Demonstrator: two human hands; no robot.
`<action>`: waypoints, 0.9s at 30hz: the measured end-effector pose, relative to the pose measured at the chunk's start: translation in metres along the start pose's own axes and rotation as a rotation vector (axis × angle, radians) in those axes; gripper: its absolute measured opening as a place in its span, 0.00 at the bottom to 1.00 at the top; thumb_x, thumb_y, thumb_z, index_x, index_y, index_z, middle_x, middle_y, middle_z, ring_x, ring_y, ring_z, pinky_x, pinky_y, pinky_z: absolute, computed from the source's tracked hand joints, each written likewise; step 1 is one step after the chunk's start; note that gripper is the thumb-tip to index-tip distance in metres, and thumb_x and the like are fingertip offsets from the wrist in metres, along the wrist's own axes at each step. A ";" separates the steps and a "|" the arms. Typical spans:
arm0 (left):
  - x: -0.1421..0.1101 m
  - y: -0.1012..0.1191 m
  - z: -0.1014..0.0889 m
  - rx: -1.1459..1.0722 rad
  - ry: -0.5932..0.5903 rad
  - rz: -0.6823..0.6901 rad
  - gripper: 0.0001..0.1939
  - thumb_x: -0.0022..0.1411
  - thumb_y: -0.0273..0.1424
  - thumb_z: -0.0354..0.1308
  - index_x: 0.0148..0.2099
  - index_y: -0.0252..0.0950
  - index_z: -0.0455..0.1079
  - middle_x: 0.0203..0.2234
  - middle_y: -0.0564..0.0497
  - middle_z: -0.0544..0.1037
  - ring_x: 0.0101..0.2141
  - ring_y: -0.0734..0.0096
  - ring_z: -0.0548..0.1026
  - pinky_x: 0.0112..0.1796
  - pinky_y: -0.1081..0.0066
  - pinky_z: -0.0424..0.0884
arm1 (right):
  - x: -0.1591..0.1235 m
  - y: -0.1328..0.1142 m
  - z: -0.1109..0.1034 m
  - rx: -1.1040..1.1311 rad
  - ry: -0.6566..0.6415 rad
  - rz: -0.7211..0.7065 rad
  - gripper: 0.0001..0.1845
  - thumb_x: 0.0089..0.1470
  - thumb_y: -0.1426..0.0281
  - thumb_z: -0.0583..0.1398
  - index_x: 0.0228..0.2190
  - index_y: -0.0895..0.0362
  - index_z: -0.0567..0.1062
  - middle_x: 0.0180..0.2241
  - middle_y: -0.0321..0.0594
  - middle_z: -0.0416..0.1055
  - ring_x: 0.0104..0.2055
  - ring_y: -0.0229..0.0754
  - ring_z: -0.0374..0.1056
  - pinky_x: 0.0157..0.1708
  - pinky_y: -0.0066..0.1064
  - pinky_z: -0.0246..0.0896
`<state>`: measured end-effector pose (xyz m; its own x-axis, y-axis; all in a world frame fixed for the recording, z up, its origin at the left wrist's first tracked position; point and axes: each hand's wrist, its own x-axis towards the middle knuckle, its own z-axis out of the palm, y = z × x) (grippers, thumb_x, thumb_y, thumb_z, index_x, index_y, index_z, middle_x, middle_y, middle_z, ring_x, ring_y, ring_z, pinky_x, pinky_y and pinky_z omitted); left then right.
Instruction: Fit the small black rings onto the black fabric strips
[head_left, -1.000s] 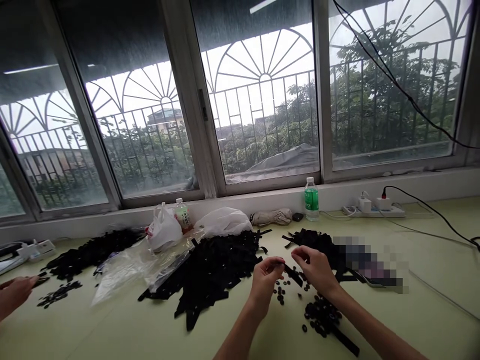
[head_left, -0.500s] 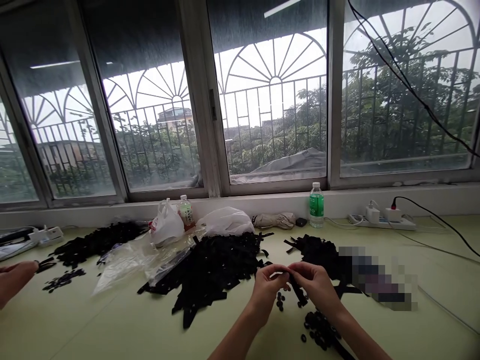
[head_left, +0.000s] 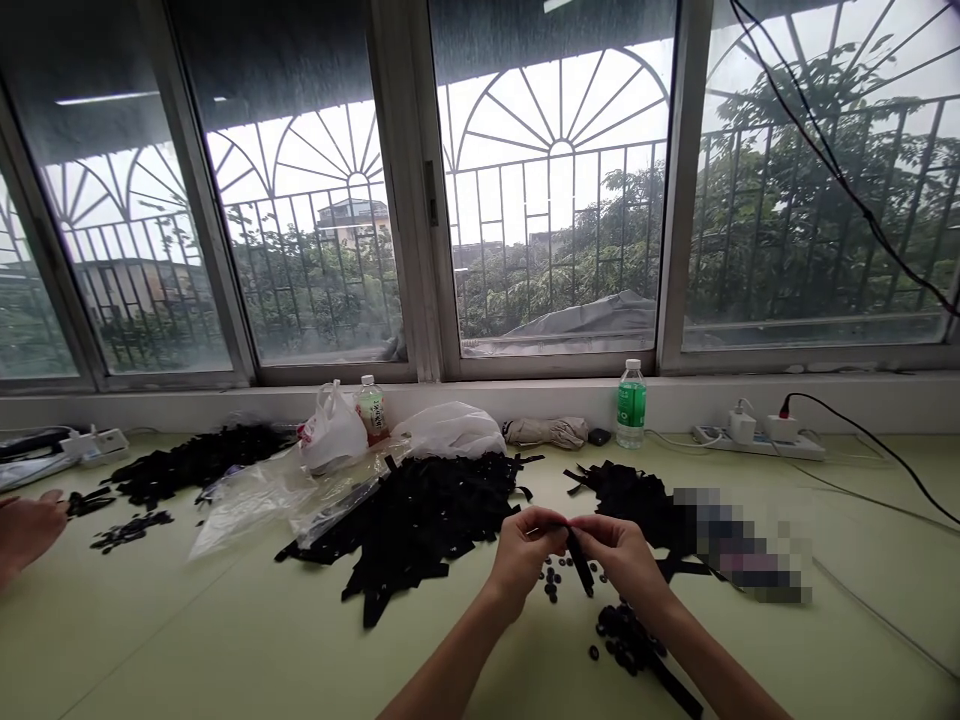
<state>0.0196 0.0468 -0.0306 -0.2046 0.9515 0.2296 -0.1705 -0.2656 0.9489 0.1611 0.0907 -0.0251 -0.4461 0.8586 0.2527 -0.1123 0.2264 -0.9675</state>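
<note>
Between my two hands I pinch a black fabric strip [head_left: 580,566], its free end hanging down toward the table. My left hand [head_left: 520,552] grips it from the left, fingertips closed. My right hand [head_left: 615,556] pinches it from the right, almost touching the left fingertips. Whether a small part sits between the fingertips is hidden. Under the hands lie several small black rings [head_left: 553,580]. Closer to me is a denser pile of black rings [head_left: 628,640], with another black strip [head_left: 679,690] running out of it.
A large heap of black strips [head_left: 435,520] lies left of my hands, a smaller heap [head_left: 630,495] behind them. Plastic bags [head_left: 450,432], a green-labelled bottle [head_left: 631,405] and a power strip [head_left: 795,447] line the window wall. Another person's hand [head_left: 34,530] is at far left.
My hands stay pinched on the strip and have shifted slightly left and up in view. The strip hangs a little more upright. The other person's hand at left has moved slightly.
</note>
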 end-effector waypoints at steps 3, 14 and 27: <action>0.000 0.002 0.000 0.067 -0.001 0.018 0.13 0.47 0.35 0.68 0.31 0.31 0.74 0.22 0.51 0.74 0.24 0.74 0.69 0.29 0.72 0.67 | 0.001 0.003 0.001 0.019 -0.001 -0.007 0.23 0.40 0.52 0.66 0.29 0.59 0.81 0.26 0.44 0.78 0.31 0.47 0.72 0.31 0.33 0.67; -0.005 0.006 0.006 0.239 0.020 0.027 0.14 0.50 0.37 0.64 0.26 0.31 0.69 0.19 0.52 0.71 0.21 0.74 0.69 0.24 0.74 0.66 | 0.000 0.008 0.010 0.081 0.056 -0.024 0.25 0.33 0.49 0.68 0.23 0.59 0.78 0.23 0.42 0.75 0.27 0.44 0.70 0.30 0.33 0.67; 0.000 0.000 0.007 0.224 0.084 0.049 0.15 0.49 0.39 0.64 0.27 0.31 0.68 0.18 0.52 0.71 0.20 0.75 0.70 0.23 0.75 0.67 | 0.007 0.009 0.005 -0.127 0.025 -0.069 0.27 0.40 0.47 0.63 0.27 0.60 0.79 0.25 0.44 0.77 0.28 0.45 0.70 0.29 0.33 0.66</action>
<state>0.0262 0.0480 -0.0290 -0.2885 0.9198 0.2661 0.0573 -0.2608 0.9637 0.1525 0.0961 -0.0318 -0.4191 0.8495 0.3204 -0.0281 0.3405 -0.9398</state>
